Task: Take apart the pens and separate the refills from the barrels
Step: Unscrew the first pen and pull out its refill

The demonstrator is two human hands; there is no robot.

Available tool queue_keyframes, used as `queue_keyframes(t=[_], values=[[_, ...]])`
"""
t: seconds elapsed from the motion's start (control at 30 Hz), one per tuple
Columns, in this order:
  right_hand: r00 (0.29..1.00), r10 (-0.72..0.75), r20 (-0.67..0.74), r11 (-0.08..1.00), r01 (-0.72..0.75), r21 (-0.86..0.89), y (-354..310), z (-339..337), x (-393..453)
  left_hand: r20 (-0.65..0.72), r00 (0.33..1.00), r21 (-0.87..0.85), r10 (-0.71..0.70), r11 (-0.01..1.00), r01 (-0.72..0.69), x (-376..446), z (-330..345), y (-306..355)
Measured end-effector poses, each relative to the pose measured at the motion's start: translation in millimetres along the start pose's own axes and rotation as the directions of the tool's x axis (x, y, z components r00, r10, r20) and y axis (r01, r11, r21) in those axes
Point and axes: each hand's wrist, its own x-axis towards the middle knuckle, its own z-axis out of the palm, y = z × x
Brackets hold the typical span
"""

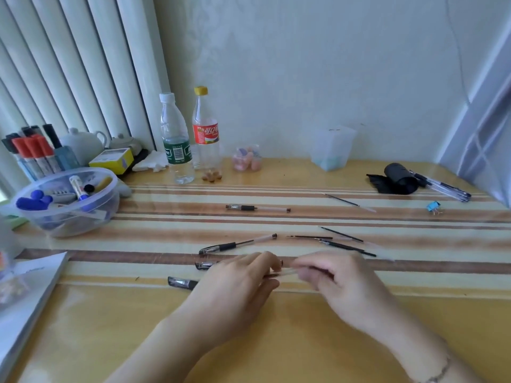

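Observation:
My left hand (237,283) grips a clear pen barrel whose black capped end (182,282) sticks out to the left. My right hand (331,275) pinches a thin refill (286,272) that runs between the two hands; the picture is blurred there. Behind my left hand lies a second pen (206,265), partly hidden. Farther back rest a pen barrel (237,244) and another barrel (257,208). Loose refills lie to the right: one (309,237), one (341,234), one (348,247) and a far one (348,202).
A clear plastic bowl (109,194) of markers stands at the left, with a marker holder (36,153) behind it. Two bottles (177,139) (206,131) stand at the back. A black roll (398,179), several clear pens (442,186) and a blue clip (433,207) lie at the right. Paper (27,294) lies at the left edge.

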Motion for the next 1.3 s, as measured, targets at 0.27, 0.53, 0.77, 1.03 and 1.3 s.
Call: queue_keyframes(t=[0.27, 0.53, 0.77, 1.03, 1.3], values=[[0.982, -0.185, 0.049, 0.927, 0.191, -0.323, -10, -2, -11, 0.058, 0.994, -0.032, 0.094, 0.995, -0.092, -2, 6, 9], [0.979, -0.195, 0.056, 0.925, 0.203, -0.321, -13, -5, -18, 0.047, 0.992, -0.129, 0.119, 0.985, -0.112, -4, -1, 6], [0.994, -0.112, -0.020, 0.977, 0.106, -0.187, 0, -18, -19, -0.107, 0.994, -0.147, 0.003, 0.989, -0.019, -7, -22, -3], [0.983, -0.168, -0.068, 0.955, 0.145, -0.257, -10, -6, -19, -0.084, 0.993, -0.085, 0.087, 0.992, -0.095, -4, -12, 1], [0.897, -0.356, -0.261, 0.894, 0.245, -0.376, -8, 2, -19, -0.103, 0.994, -0.178, 0.034, 0.983, -0.052, 0, -5, 3]])
